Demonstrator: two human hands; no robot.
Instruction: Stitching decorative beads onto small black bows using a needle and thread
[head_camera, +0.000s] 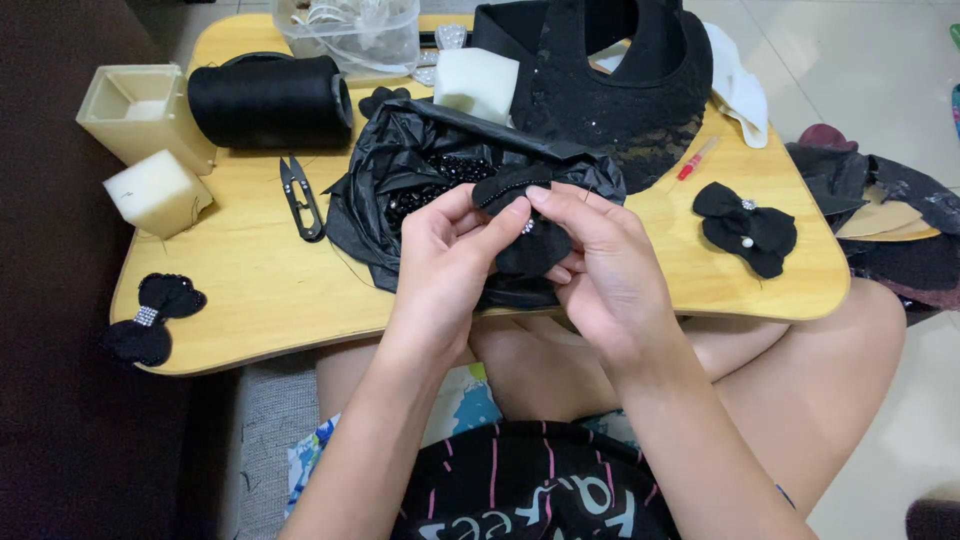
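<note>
Head view, looking down over a small wooden lap table (262, 290) set across the person's knees. At the centre of the frame, both hands meet over a black fabric bow (530, 245) that carries a small bright bead at its middle. The left hand (445, 262) is closed on the bow's left edge, thumb and forefinger pinched together against the cloth. The right hand (600, 268) is curled around the bow's right side, forefinger tip laid on top and touching the left forefinger. The bow sits just above the table's near edge, directly in front of a crumpled black plastic bag (400, 165) holding black beads (440, 178).

From the hands, at 10 o'clock lie thread snips (300, 198), blades pointing toward the person. Further out at 10 o'clock stands a large spool of black thread (268, 100) on its side, with two cream foam blocks (158, 190) and a cream open box (140, 110) beside it. At 8 o'clock, on the table's left rim, rests a black bow with a rhinestone band (152, 315). At 3 o'clock lies a black bow with a pearl (745, 230); near it, at 2 o'clock, a red pen-like tool (697, 158). At 12 o'clock are a white foam cube (475, 85), a black sequined lace garment (610, 100) and a clear plastic tub (350, 35).
</note>
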